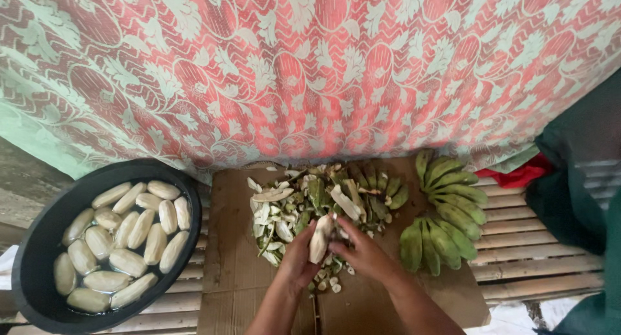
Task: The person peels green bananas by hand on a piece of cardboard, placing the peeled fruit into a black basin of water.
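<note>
Where the slatted bamboo bench [530,257] shows at nine o'clock, a black basin [32,257] holds water and a crowd of pale, peeled bananas [129,234], lying mostly on a slant. To its right a flat sheet of brown cardboard [226,244] carries a heap of green and cream peelings [310,196] toward twelve o'clock. At the centre, the left hand [296,260] wraps its fingers about the lower part of a peeled banana [320,239], closed firmly on it from the left. That banana is creamy white, smooth and slightly curved, with no green skin left on the part that shows; its long axis runs nearly upright, the upper tip aimed at about one o'clock, the lower end hidden in the palm. The right hand [362,251] meets it from the right, fingers curled against its upper side; whether they pinch a blade or a strip of peel, I cannot tell. At three o'clock lie two bunches of unpeeled green bananas [446,218], fingers fanned outward, beside dark green cloth [576,179].
</note>
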